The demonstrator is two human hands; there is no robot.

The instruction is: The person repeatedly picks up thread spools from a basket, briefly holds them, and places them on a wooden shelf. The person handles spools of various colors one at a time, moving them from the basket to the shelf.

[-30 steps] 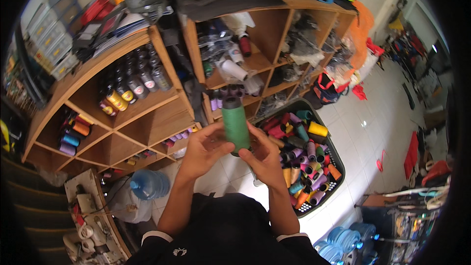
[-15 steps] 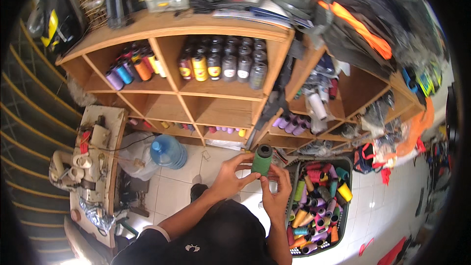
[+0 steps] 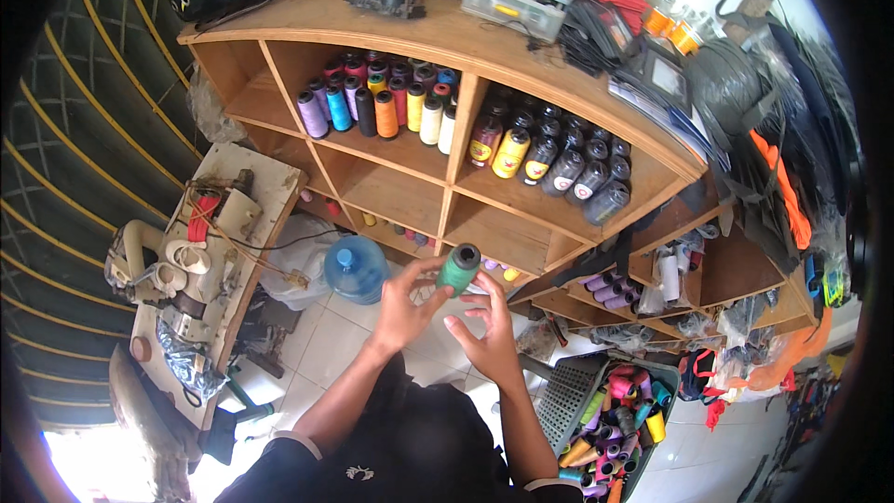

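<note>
A green thread spool [image 3: 455, 274] with a dark top stands tilted in front of my chest. My left hand [image 3: 404, 305] is closed around its left side, thumb across the front. Just to the right, my right hand [image 3: 488, 333] has its thumb and fingers apart; its fingertips are close behind the spool, and I cannot tell if they touch it. Beyond my hands is a wooden shelf unit [image 3: 391, 184]. Mixed-colour thread spools [image 3: 385, 114] stand in one upper compartment, and mostly dark, partly plastic-wrapped ones [image 3: 564, 173] in the compartment beside it.
A dark plastic basket [image 3: 557, 407] heaped with colourful spools sits on the floor at my right. Left of me are a blue water jug [image 3: 356, 270] and a sewing machine [image 3: 191, 261] on a table. Bags and cloth hang at the right, and drawers [image 3: 515, 7] top the shelf.
My view has swung left, bringing more of the upper shelf into sight. My right hand's fingers have spread away from the green spool, while my left hand keeps hold of it.
</note>
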